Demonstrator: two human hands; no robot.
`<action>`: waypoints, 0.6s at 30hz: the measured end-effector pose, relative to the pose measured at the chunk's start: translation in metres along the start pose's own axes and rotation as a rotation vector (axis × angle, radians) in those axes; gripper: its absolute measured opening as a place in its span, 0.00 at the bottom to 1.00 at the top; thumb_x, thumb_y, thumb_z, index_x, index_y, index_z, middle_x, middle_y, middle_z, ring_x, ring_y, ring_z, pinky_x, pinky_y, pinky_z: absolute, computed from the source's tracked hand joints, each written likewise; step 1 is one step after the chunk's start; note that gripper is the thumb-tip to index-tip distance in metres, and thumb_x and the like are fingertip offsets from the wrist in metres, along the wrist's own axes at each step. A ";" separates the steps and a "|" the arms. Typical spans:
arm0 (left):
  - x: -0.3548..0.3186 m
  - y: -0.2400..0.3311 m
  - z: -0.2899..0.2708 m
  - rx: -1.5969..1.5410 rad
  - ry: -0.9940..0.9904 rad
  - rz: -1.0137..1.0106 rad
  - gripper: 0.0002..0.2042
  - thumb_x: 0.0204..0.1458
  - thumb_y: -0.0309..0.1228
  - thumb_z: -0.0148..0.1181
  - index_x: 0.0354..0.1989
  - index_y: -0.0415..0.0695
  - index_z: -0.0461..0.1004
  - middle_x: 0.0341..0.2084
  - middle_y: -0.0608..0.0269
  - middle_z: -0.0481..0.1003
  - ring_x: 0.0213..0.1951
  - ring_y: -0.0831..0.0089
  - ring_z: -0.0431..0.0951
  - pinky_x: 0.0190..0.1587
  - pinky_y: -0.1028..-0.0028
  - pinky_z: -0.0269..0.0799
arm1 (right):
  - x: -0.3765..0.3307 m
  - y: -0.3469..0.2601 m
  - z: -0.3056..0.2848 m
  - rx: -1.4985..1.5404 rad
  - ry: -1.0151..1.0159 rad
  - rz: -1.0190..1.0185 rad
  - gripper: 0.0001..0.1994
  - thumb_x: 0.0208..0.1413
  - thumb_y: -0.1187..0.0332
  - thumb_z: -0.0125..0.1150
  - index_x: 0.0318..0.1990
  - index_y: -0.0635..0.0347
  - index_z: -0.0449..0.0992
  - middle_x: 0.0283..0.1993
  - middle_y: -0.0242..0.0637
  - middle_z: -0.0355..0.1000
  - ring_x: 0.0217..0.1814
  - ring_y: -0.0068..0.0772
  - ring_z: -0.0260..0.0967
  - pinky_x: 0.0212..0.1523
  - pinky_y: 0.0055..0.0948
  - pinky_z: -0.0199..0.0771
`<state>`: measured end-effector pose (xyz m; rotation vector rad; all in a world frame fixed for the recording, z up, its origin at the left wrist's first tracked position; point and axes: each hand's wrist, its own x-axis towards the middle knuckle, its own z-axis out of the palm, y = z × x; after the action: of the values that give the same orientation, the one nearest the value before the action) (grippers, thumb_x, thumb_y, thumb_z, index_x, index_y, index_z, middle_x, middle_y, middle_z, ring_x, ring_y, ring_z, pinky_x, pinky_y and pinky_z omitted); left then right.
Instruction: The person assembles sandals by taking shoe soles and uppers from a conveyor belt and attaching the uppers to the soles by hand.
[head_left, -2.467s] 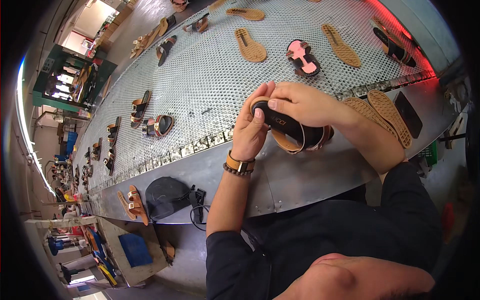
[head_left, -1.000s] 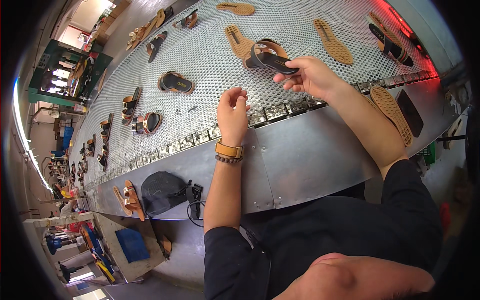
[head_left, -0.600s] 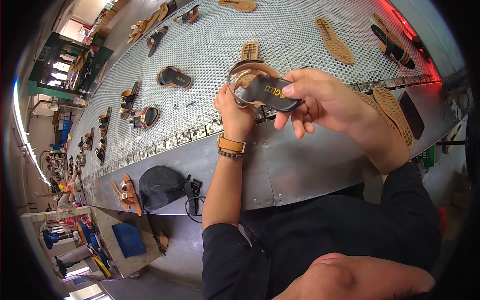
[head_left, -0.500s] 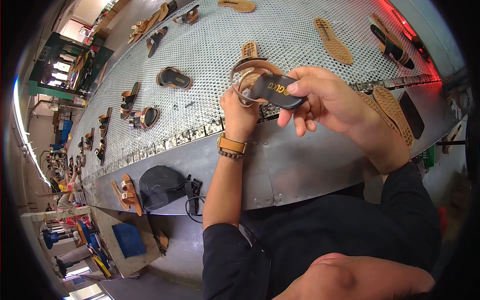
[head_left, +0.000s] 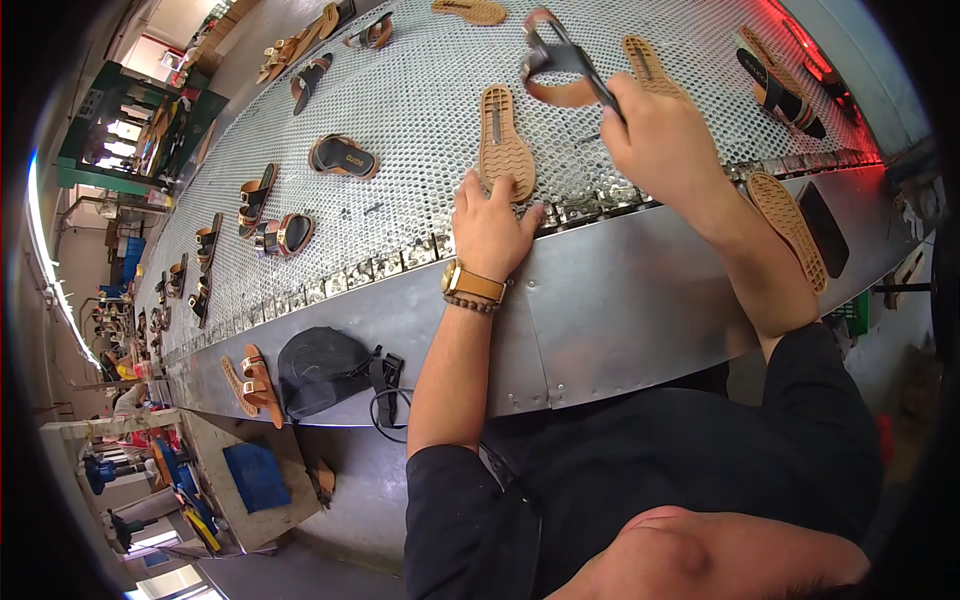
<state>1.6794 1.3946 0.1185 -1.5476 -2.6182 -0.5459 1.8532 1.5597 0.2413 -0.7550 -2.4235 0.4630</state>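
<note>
My right hand (head_left: 663,130) holds a black sandal upper with tan straps (head_left: 557,62) out over the perforated metal conveyor (head_left: 420,100). My left hand (head_left: 492,226) rests at the conveyor's near edge, its fingertips on the heel of a tan ridged sole (head_left: 503,142) that lies flat on the mesh. A watch with a tan strap and a bead bracelet sit on my left wrist.
More sandals and soles lie along the conveyor: a black one (head_left: 342,157) left of my hand, a tan sole (head_left: 648,66) and a black sandal (head_left: 773,90) to the right. Two soles (head_left: 800,225) rest on the steel ledge at right. A black cap (head_left: 320,370) sits lower left.
My right hand has carried the sandal upper away from my left hand, up and to the right. My left hand let go of it and dropped onto the tan sole.
</note>
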 end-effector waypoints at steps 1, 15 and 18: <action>0.001 0.000 0.000 0.010 0.032 -0.034 0.28 0.52 0.47 0.72 0.56 0.43 0.75 0.66 0.33 0.66 0.66 0.37 0.67 0.63 0.47 0.69 | -0.002 0.004 0.005 -0.284 -0.045 -0.038 0.14 0.64 0.63 0.57 0.45 0.67 0.78 0.29 0.47 0.80 0.29 0.50 0.80 0.33 0.42 0.82; 0.029 0.012 -0.041 -1.246 0.428 -0.050 0.25 0.64 0.23 0.52 0.69 0.37 0.56 0.63 0.44 0.65 0.58 0.58 0.77 0.57 0.63 0.83 | -0.005 0.054 0.046 -0.204 -0.331 0.156 0.24 0.64 0.49 0.62 0.51 0.65 0.75 0.44 0.49 0.73 0.50 0.54 0.75 0.50 0.46 0.77; 0.030 0.020 -0.051 -1.616 0.478 -0.108 0.23 0.65 0.26 0.45 0.69 0.42 0.58 0.57 0.42 0.72 0.57 0.55 0.77 0.58 0.61 0.81 | 0.001 0.088 0.065 -0.054 -0.016 0.010 0.25 0.62 0.60 0.61 0.59 0.70 0.65 0.48 0.56 0.73 0.50 0.61 0.76 0.51 0.51 0.78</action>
<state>1.6753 1.4118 0.1783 -0.9656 -1.6081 -2.9362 1.8502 1.6193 0.1498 -0.7896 -2.4563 0.4105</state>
